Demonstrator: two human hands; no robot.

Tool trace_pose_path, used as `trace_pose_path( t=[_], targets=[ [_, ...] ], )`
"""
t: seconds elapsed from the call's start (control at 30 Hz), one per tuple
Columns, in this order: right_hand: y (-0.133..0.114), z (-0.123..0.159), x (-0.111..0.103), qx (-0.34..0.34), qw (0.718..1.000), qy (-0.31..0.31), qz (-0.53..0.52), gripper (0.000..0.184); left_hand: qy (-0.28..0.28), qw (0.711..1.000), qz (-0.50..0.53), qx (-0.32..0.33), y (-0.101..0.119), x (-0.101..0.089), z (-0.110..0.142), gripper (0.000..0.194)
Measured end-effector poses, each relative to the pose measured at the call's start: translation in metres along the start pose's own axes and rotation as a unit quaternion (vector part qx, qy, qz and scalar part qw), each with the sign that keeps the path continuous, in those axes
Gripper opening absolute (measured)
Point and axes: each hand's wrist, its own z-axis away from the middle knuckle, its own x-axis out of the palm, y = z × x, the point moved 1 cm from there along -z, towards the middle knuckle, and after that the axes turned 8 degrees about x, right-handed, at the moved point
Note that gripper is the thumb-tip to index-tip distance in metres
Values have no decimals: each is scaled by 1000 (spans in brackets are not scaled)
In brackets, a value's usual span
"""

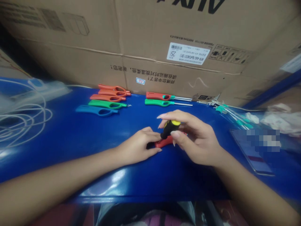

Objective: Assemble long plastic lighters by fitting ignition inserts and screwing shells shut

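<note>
My right hand (196,138) is closed round a small screwdriver with a black and yellow handle (169,127), held upright with its tip down on a red plastic lighter body (164,142) lying on the blue table (70,135). My left hand (138,147) rests on the table with its fingers pinched on the left end of that red body, holding it down.
Several coloured lighter shells, orange, green and blue (105,100), lie in a row at the back left. A red and a green long-nosed lighter (164,99) lie beside them. Metal tubes with teal ends (231,114) are at right, a phone (252,152), white cable (21,122), and cardboard boxes (150,40) behind.
</note>
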Motion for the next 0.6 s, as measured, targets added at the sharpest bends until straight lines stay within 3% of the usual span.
trace_pose_path(
  t=[0.07,0.13,0.3,0.43,0.5,0.6],
  targets=[
    [1,-1,-2,-45,994,66,71,30,0,1000,2,3,0,0,0,6],
    [1,-1,-4,-67,982,109,141,32,0,1000,5,5,0,0,0,7],
    [0,-1,-4,4,999,9,46,45,-3,1000,2,0,-1,1,0,10],
    [-3,-1,-4,-36,990,81,113,29,1,1000,0,4,1,0,0,6],
    [-4,-1,-5,-55,980,106,160,30,-1,1000,0,7,2,0,-1,7],
    [-5,0,-6,-30,992,46,114,41,-4,1000,-1,1,1,-1,0,8]
  ],
)
